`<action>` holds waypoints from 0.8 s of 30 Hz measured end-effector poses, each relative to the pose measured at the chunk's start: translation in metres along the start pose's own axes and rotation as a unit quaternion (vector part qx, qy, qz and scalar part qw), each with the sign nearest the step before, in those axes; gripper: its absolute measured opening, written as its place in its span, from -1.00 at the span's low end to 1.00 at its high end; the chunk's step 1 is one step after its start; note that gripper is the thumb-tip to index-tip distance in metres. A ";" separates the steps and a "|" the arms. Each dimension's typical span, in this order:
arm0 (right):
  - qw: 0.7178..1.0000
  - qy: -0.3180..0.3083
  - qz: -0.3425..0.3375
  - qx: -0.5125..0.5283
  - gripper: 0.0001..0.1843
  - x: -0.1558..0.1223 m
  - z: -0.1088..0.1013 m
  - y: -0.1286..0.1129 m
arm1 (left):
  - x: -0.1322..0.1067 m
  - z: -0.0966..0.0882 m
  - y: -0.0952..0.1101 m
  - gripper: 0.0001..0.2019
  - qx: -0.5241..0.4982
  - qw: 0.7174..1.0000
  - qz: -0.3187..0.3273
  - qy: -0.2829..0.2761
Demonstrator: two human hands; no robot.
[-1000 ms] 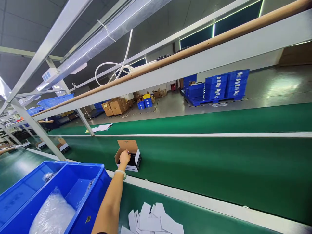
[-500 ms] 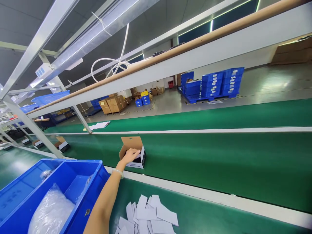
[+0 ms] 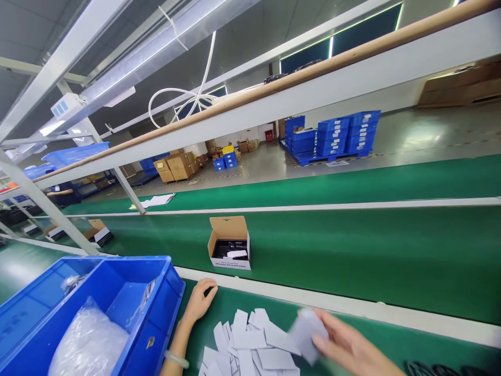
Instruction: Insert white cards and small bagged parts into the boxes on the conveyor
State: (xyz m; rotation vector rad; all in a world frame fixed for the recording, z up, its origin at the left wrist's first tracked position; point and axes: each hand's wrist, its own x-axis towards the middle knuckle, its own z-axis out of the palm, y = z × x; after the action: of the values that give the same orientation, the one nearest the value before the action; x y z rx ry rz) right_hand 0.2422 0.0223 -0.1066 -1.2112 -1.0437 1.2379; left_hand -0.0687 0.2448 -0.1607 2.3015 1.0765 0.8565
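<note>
An upright white carton [image 3: 231,261] with a raised brown lid stands on the green conveyor belt. Inside it lie dark items and a small white piece. My left hand [image 3: 202,298] rests on the near green surface by the belt's rail, fingers loosely curved with a gap at the thumb, nothing visible in them. At lower right, my right hand [image 3: 344,337] pinches a folded white paper [image 3: 308,334], blurred by motion. Just left of it spreads a loose pile of folded white papers [image 3: 248,342].
A blue bin [image 3: 156,308] at left holds a clear plastic bag of items [image 3: 88,339]. Black cables [image 3: 420,368] lie at bottom right. More open cartons [image 3: 99,235] sit farther left along the belt. A metal frame bar [image 3: 274,107] crosses overhead.
My left hand has left the carton and come back to the near surface. My right hand has entered view with a folded paper. The carton appears farther right, its contents now visible.
</note>
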 end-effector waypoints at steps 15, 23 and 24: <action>0.854 0.018 -0.104 -0.509 -0.67 0.269 0.080 -0.035 | -0.003 0.010 -0.020 -0.78 -0.088 0.995 -0.037 0.007; 0.767 -0.065 -0.083 -0.633 -0.70 0.262 0.063 -0.014 | -0.001 0.011 -0.022 -0.77 -0.080 0.996 -0.038 0.011; 0.761 -0.071 -0.090 -0.638 -0.70 0.256 0.059 -0.018 | 0.000 0.011 -0.022 -0.76 -0.080 0.996 -0.038 0.014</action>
State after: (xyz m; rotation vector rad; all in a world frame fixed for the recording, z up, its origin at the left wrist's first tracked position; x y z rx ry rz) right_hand 0.2062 0.2826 -0.0982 -1.9223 -2.2157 0.3077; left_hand -0.0722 0.2560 -0.1826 2.1107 1.0592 0.9127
